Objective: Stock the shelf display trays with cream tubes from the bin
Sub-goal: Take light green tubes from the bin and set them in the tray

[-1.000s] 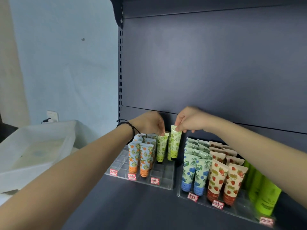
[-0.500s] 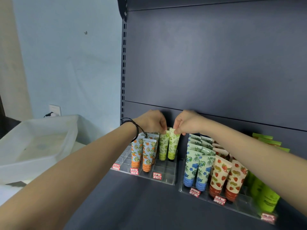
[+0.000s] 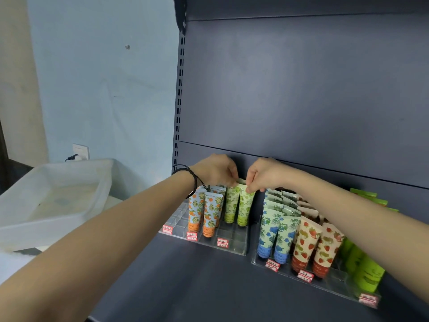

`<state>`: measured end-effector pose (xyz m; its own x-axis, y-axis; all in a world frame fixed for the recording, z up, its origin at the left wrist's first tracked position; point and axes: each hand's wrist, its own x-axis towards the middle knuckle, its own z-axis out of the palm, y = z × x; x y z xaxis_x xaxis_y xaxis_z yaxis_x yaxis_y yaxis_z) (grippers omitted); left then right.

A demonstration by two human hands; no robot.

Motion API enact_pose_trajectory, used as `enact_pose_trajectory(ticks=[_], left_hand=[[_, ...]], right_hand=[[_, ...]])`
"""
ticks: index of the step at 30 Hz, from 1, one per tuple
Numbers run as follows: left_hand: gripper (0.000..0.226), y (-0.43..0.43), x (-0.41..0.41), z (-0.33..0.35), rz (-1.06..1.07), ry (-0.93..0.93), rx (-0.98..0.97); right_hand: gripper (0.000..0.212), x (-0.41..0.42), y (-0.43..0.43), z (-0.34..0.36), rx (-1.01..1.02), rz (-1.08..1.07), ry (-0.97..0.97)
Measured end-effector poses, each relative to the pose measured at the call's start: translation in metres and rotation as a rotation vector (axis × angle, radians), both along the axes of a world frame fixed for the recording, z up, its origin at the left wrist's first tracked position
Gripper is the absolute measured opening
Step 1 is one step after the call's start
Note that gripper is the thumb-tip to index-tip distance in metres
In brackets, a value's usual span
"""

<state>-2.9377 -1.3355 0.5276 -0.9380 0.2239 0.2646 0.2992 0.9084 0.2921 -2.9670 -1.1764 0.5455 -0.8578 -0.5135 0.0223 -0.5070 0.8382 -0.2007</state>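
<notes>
Tray [image 3: 236, 240]: orange tubes [image 3: 204, 212], lime tubes [image 3: 245, 205] | right hand [image 3: 267, 175] pinches one | left hand [image 3: 216, 170] unclear

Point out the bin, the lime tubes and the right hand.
bin [image 3: 53, 228]: head view, front wall.
lime tubes [image 3: 245, 205]: head view, body of the right front tube.
right hand [image 3: 264, 175]: head view, back of the hand.
</notes>
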Motion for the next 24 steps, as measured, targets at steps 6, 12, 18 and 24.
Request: enact_pose_trajectory(ticks=[6,12,18,24], left_hand=[[0.022,-0.017,0.034,0.012,0.002,0.134,0.057],[0.028,-0.063,0.114,0.016,0.122,0.234,-0.224],[0.049,-0.122,0.233,-0.001,0.322,0.169,-0.440],[0.055,-0.200,0.364,-0.060,0.511,-0.036,-0.479]], right_hand=[[0.021,0.018,-0.003,0.007,-0.104,0.009,0.163],[0.048,0.082,-0.032,0.002,-0.005,0.118,0.358],[0.057,0.168,-0.097,-0.010,-0.087,0.287,0.368],[0.040,0.261,-0.185,-0.066,-0.162,0.586,0.164]])
